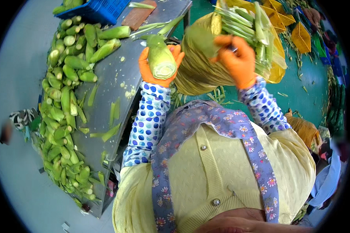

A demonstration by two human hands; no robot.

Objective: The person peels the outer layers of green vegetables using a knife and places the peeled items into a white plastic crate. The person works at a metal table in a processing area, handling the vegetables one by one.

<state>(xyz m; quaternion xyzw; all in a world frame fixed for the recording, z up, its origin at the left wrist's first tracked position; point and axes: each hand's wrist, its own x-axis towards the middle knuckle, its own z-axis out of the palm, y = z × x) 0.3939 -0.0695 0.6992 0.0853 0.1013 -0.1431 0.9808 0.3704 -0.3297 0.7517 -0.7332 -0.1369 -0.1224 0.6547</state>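
Observation:
My left hand (146,66), in an orange glove, is closed from below around an ear of corn (161,58) in its green husk. The pale cut base of the ear faces me. My right hand (239,61), also orange-gloved, is raised over the yellow sack (274,73), its fingers curled around a small dark object (232,48) too hidden to name. A blurred green husk piece (200,40) shows beside its fingertips; whether they touch it, I cannot tell. Long stripped husks (241,23) fill the sack.
On the metal table (101,91) at left lies a long heap of unpeeled corn ears (60,132) with loose husk scraps (112,132). A blue crate (97,11) and a brown board (139,14) sit at its far end. Yellow containers (300,38) stand on the green floor at far right.

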